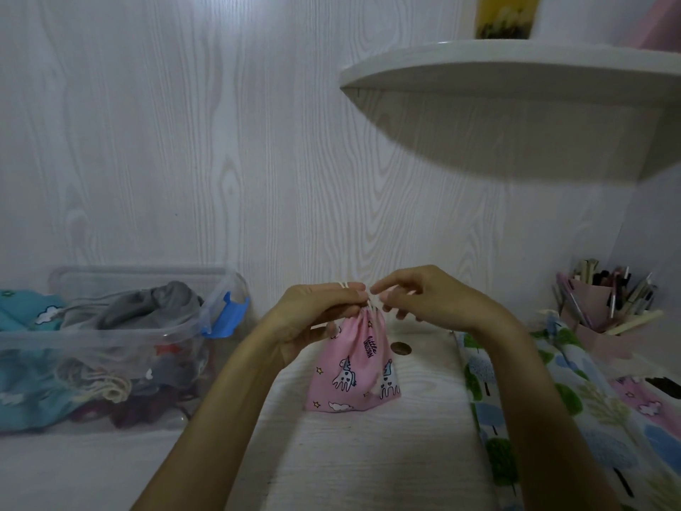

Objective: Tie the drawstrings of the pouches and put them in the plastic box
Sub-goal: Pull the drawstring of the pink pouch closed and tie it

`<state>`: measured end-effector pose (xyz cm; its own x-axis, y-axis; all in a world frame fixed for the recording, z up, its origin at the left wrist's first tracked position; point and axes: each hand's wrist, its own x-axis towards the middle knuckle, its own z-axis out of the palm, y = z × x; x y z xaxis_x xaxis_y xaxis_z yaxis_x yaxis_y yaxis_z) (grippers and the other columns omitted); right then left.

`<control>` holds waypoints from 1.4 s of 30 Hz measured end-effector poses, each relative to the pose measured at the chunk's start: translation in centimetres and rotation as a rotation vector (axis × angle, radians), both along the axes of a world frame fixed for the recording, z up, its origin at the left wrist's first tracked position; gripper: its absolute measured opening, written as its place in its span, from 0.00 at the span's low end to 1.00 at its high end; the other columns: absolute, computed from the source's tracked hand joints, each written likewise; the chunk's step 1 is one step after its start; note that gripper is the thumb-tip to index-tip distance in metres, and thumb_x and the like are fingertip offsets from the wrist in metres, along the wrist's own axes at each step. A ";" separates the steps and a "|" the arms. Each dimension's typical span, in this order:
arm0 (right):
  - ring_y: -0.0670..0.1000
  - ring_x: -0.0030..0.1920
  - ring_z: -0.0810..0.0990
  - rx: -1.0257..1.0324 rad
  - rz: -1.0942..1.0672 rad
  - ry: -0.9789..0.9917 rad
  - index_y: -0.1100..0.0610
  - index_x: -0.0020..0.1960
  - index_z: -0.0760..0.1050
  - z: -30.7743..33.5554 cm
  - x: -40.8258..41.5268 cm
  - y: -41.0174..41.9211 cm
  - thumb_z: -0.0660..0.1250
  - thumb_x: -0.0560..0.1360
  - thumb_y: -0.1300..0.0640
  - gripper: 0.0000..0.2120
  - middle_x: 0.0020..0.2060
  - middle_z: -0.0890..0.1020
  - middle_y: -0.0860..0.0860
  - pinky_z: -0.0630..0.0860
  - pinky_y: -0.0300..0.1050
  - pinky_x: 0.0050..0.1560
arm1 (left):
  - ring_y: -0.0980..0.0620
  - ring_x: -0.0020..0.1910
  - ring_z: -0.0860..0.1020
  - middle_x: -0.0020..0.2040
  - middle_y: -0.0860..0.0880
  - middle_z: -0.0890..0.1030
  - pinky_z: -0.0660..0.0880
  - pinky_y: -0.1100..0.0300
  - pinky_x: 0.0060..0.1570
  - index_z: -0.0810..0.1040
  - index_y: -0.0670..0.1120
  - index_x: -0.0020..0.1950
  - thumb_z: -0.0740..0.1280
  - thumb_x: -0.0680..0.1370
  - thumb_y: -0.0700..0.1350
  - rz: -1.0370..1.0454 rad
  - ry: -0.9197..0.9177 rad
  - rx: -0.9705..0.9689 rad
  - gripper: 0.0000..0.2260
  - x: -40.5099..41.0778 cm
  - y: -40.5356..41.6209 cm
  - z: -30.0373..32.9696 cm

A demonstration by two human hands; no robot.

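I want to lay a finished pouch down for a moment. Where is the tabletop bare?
Bare tabletop lies below the pink pouch, between the plastic box and the tree-print fabric, and also in front of the box at lower left. The right side is crowded with fabric and the pen holder; the box is already well filled.

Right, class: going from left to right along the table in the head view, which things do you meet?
Plastic box holding pouches → pink unicorn pouch, gripped at its neck by both hands → tree-print fabric → pink pen holder.
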<state>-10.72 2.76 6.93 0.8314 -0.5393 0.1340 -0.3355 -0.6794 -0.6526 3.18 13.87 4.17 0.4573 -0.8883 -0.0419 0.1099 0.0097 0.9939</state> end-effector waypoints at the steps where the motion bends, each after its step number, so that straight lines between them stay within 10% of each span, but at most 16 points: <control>1: 0.41 0.39 0.78 0.009 0.035 0.011 0.51 0.57 0.78 -0.3 0.3 0.0 0.63 0.78 0.55 0.10 0.43 0.81 0.45 0.69 0.32 0.39 | 0.62 0.30 0.78 0.32 0.52 0.82 0.66 0.70 0.30 0.85 0.47 0.45 0.74 0.69 0.40 0.000 -0.021 0.002 0.06 -0.1 0.0 0.0; 9: 0.43 0.37 0.78 0.096 0.103 -0.179 0.49 0.50 0.81 -1.2 0.8 0.1 0.69 0.74 0.56 0.07 0.47 0.82 0.56 0.71 0.37 0.52 | 0.63 0.28 0.76 0.29 0.54 0.80 0.66 0.71 0.24 0.84 0.47 0.43 0.73 0.69 0.40 0.016 -0.077 -0.033 0.05 0.3 0.1 0.1; 15: 0.43 0.34 0.72 0.165 0.018 -0.091 0.52 0.42 0.81 -0.7 1.1 0.4 0.68 0.73 0.59 0.04 0.33 0.77 0.45 0.66 0.35 0.42 | 0.63 0.33 0.78 0.34 0.54 0.83 0.70 0.67 0.35 0.85 0.50 0.41 0.75 0.68 0.42 0.111 -0.302 -0.009 0.05 0.5 0.3 0.0; 20: 0.45 0.35 0.69 0.202 0.012 -0.012 0.53 0.42 0.81 -0.7 1.2 0.2 0.67 0.73 0.57 0.04 0.38 0.75 0.55 0.63 0.37 0.41 | 0.64 0.28 0.78 0.30 0.53 0.82 0.69 0.73 0.26 0.85 0.47 0.39 0.77 0.65 0.38 0.221 -0.457 -0.093 0.06 0.5 -0.1 -0.3; 31: 0.42 0.32 0.74 0.377 -0.047 -0.147 0.56 0.50 0.83 -1.5 1.4 -0.7 0.69 0.74 0.55 0.08 0.35 0.80 0.48 0.68 0.38 0.40 | 0.61 0.36 0.81 0.36 0.57 0.84 0.81 0.55 0.42 0.84 0.54 0.42 0.74 0.70 0.48 0.409 -0.878 -0.274 0.02 0.7 -1.0 -2.0; 42: 0.41 0.32 0.75 0.454 0.035 -0.261 0.54 0.54 0.82 -1.9 1.4 -0.5 0.69 0.74 0.55 0.10 0.39 0.82 0.46 0.71 0.35 0.40 | 0.60 0.35 0.81 0.35 0.59 0.83 0.79 0.56 0.37 0.83 0.55 0.39 0.75 0.69 0.49 0.467 -0.917 -0.436 0.03 1.2 -0.8 -1.8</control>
